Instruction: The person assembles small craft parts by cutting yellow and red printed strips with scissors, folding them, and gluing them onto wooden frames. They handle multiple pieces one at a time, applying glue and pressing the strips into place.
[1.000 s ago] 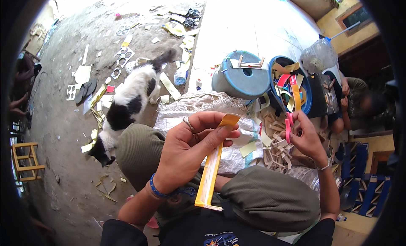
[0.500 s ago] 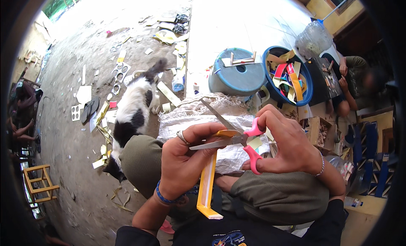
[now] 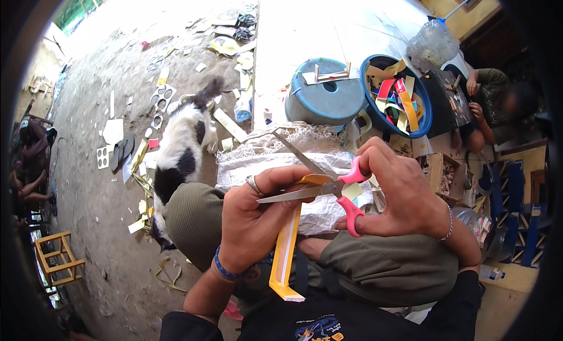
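Note:
My left hand is closed on a yellow folded cardboard strip with a white line along its middle. The strip hangs below the fingers, and its lower end bends to the right. In my right hand is a pair of scissors with pink handles, thumb and fingers at the loops. The scissors' blades are spread, with the strip's yellow upper end between them, close to the pivot. The lower blade passes over my left fingers. Whether the blades touch the strip, I cannot tell.
A white woven sack lies before my knees. Beyond it stand an upturned blue-grey bucket and a blue tub of card scraps. A black-and-white cat is at my left among scattered scraps. Another person sits at the far right.
The whole view has shifted slightly. Both hands keep nearly the same pose, with the scissors still spread around the strip.

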Available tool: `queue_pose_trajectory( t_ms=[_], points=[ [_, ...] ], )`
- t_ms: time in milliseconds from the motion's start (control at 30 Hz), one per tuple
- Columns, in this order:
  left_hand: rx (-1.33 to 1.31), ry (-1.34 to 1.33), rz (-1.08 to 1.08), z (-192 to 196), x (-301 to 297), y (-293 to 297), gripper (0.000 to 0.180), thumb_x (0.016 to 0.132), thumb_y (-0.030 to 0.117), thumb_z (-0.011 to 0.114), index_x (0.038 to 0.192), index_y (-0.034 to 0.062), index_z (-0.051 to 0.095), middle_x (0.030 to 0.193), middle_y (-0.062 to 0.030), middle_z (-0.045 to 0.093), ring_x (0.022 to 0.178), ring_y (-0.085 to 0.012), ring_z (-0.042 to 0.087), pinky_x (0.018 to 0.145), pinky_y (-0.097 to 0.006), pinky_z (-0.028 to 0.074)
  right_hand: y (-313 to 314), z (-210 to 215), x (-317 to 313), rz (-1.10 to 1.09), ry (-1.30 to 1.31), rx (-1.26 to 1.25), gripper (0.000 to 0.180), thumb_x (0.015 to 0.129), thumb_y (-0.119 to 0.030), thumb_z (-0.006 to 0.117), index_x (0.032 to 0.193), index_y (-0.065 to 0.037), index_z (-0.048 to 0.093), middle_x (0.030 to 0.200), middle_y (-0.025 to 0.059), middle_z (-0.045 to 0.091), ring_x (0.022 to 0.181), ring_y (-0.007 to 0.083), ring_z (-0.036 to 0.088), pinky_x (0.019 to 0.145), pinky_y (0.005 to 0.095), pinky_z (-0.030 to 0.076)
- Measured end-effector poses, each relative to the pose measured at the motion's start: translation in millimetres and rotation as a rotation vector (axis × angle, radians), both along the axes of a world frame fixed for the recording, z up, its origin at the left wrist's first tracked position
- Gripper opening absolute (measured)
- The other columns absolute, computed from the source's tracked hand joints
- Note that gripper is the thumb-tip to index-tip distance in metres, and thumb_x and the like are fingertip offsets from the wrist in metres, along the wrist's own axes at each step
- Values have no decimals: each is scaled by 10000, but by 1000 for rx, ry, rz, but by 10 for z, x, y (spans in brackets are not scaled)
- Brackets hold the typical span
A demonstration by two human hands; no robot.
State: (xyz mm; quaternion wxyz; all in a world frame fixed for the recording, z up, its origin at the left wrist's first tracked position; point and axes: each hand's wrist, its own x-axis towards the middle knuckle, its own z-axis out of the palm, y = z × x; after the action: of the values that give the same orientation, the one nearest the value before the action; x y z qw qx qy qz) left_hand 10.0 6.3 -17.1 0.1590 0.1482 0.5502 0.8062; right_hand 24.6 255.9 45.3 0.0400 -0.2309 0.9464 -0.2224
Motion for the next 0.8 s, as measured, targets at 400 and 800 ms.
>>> queue_pose_trajectory(
  t_ms=[400,800],
  points=[
    [13,-39,-29,-25,8,-21,248,997,-42,603,1242,-80,612,1128,-158,713,1041,-215,707,920,-339,581,2,42,7,-13,-136,-29,496,714,-322,844,951,-30,521,883,126,538,767,336,608,640,432,469],
    [48,-56,-3,-47,12,-9,238,990,-41,625,1226,-68,638,1096,-120,736,1031,-151,707,892,-265,571,23,35,25,-15,-47,-10,546,655,-285,934,880,-36,502,796,99,501,650,273,524,571,389,400]
  ],
)
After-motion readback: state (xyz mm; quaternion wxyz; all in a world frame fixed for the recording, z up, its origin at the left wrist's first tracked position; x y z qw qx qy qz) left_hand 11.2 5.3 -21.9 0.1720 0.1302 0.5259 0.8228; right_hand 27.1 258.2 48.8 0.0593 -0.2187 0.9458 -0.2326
